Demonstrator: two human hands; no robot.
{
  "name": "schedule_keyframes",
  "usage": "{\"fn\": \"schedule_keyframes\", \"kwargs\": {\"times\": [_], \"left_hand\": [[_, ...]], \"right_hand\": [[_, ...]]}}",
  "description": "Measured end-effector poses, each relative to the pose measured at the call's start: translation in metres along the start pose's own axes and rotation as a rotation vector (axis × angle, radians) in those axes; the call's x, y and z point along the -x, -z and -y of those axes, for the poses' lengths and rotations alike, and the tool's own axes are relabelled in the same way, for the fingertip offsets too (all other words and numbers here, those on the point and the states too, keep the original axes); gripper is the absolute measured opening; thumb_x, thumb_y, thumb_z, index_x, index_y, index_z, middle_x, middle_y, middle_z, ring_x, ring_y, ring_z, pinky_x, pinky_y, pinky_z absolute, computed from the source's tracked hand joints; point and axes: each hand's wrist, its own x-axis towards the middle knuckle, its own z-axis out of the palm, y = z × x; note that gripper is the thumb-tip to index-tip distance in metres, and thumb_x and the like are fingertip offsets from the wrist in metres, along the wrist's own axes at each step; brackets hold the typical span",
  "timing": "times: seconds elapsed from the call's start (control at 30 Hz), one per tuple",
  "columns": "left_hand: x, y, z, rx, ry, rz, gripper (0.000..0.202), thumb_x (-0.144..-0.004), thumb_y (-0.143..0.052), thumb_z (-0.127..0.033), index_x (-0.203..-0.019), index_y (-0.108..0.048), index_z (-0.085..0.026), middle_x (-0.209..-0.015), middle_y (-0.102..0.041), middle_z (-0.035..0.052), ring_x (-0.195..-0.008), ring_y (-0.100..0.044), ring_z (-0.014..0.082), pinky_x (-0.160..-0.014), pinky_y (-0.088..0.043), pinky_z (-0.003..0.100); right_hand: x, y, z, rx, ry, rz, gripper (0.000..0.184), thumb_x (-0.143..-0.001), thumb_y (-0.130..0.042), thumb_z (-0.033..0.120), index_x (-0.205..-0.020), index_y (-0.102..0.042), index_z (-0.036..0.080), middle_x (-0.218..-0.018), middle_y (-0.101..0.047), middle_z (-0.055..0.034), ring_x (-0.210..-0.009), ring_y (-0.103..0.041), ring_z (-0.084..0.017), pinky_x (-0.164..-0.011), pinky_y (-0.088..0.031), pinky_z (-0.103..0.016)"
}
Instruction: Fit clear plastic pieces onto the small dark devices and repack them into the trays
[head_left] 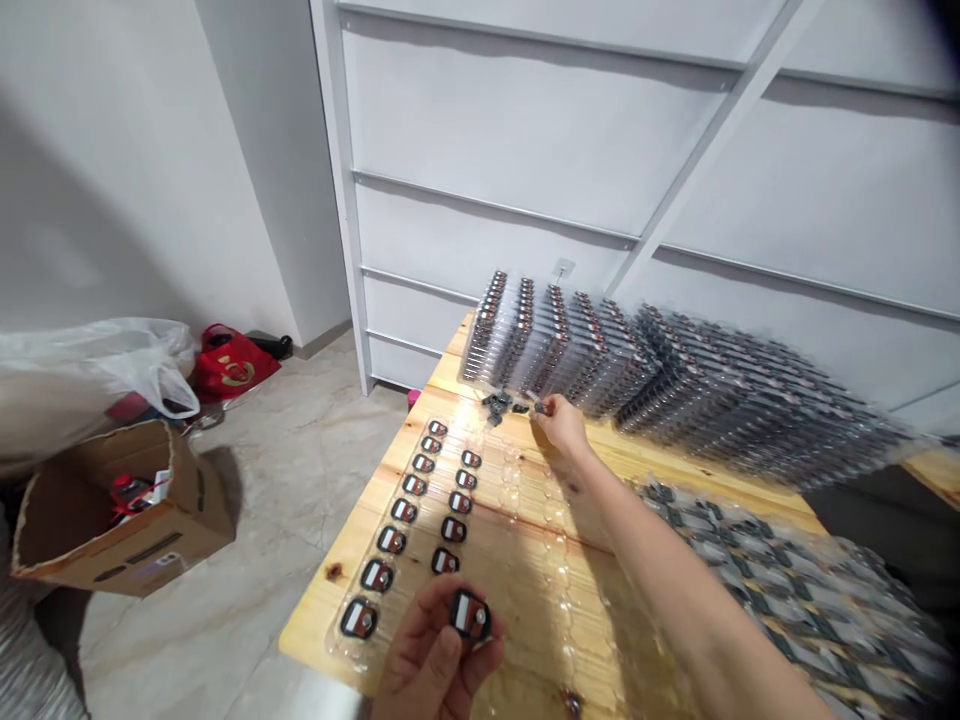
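In the lower middle, my left hand [431, 655] is closed on a small black rounded piece [470, 615] with a brown-and-white face and a silvery round spot. Farther off, the fingertips of my right hand [562, 425] pinch a small dark piece [539, 406], its details too small to tell. Several loose dark pieces [496, 404] lie beside those fingers. Between my hands a clear plastic tray [517, 540] lies flat, with two columns at its left filled with similar pieces [404, 510].
Tall stacks of filled clear trays [559, 345] line the wooden table's [337, 570] back, continuing in more stacks [735, 400] rightward. Plastic-covered dark pieces [795, 590] spread at the right. On the floor at left stand a cardboard box [150, 545] and a red bag [234, 365].
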Motion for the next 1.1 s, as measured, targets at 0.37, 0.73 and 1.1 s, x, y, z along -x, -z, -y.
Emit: {"fn": "schedule_keyframes", "kwargs": {"times": [0.37,0.73,1.1], "left_hand": [[-0.011,-0.018,0.019,-0.010,-0.114,0.240,0.030,-0.063,-0.074,-0.026,-0.089,-0.061,-0.018,-0.091,-0.063,0.0011,-0.086,-0.063,0.0166,-0.075,-0.052,0.024],[0.015,-0.020,0.026,-0.078,-0.162,0.311,0.026,-0.069,-0.069,-0.024,-0.091,-0.059,-0.015,-0.087,-0.063,0.0023,-0.083,-0.060,0.0119,-0.078,-0.051,0.023],[0.021,-0.019,0.027,-0.103,-0.173,0.395,0.021,-0.073,-0.066,-0.024,-0.091,-0.060,-0.014,-0.089,-0.062,0.0040,-0.087,-0.059,0.0135,-0.083,-0.048,0.027]], "right_hand": [[0.182,0.121,0.075,-0.339,0.482,0.464,0.022,-0.079,-0.058,0.025,-0.099,-0.059,0.018,-0.093,-0.059,-0.0055,-0.081,-0.056,-0.013,-0.074,-0.046,-0.025],[0.233,0.118,0.075,-0.142,0.757,0.340,0.018,-0.085,-0.050,0.018,-0.101,-0.057,0.018,-0.097,-0.056,-0.0060,-0.091,-0.053,-0.013,-0.081,-0.044,-0.025],[0.241,0.123,0.076,-0.120,0.720,0.362,0.020,-0.084,-0.051,0.018,-0.103,-0.057,0.019,-0.099,-0.056,-0.0039,-0.089,-0.054,-0.012,-0.083,-0.044,-0.023]]}}
